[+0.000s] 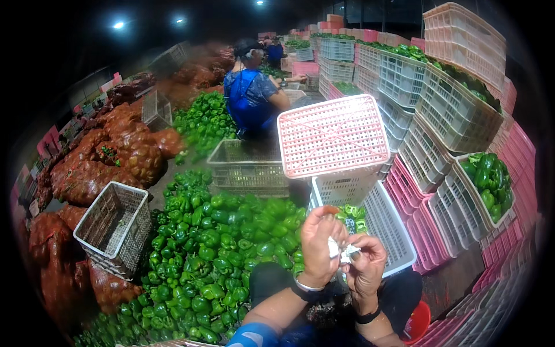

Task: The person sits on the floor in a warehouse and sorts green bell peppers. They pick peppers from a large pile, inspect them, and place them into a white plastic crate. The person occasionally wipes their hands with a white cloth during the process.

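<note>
Both my hands meet over the near end of a white plastic crate [390,221]. My left hand [318,243] pinches a small white piece [333,247] between its fingers. In the fingertips of my right hand [366,262] is a crumpled white bit [349,252]; its material is too small to tell, and I cannot tell whether the two white bits are joined. Cut green peppers [353,212] lie at the bottom of the crate, partly hidden by my hands. To the left of my hands spreads a large heap of whole green bell peppers [217,247].
A pink-and-white crate [334,136] stands tilted behind the white one. Stacked crates [416,147] rise on the right, several filled with peppers. Left are red mesh sacks [130,147] and a grey crate [115,221]. A co-worker [251,91] sits ahead. A red bucket [418,323] stands lower right.
</note>
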Motion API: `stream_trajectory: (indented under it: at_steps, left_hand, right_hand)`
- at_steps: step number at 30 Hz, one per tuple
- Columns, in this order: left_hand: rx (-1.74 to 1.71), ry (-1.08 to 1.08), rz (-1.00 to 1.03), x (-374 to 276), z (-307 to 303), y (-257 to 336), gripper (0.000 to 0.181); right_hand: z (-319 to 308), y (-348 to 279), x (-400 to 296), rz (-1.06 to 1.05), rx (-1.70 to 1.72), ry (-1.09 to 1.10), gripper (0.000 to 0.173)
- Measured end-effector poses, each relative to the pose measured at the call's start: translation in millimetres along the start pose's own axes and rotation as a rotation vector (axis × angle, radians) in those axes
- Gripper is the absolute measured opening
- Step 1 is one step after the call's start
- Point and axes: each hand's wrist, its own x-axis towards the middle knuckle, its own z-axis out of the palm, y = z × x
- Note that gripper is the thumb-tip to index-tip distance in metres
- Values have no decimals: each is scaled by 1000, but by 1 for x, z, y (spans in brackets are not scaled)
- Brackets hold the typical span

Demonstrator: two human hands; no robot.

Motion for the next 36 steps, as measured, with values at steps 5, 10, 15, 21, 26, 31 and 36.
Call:
stream_trajectory:
  at_steps: [5,10,15,21,26,31,36]
  left_hand:
    - [-243,13,-151,12,-10,0,14]
    - [-347,58,-219,19,-17,-6,14]
    - [-345,104,-305,14,-8,-7,14]
    - [-267,10,-301,19,-23,-14,17]
    - [-179,-7,-245,19,-19,-12,21]
    - [-169,12,-258,17,-19,-12,21]
    - [-214,15,-294,15,-13,-10,20]
  right_hand:
    - [-4,-7,0,-14,88,-98,14]
    - [1,-10,-6,-29,-54,-85,16]
    - [10,-6,-9,-83,-340,-182,15]
    - [15,-10,-3,-405,-801,-356,15]
    - [15,-6,-3,-389,-848,-313,22]
    - [17,-7,-2,-385,-843,-331,23]
    - [13,-2,-10,-281,-703,-271,24]
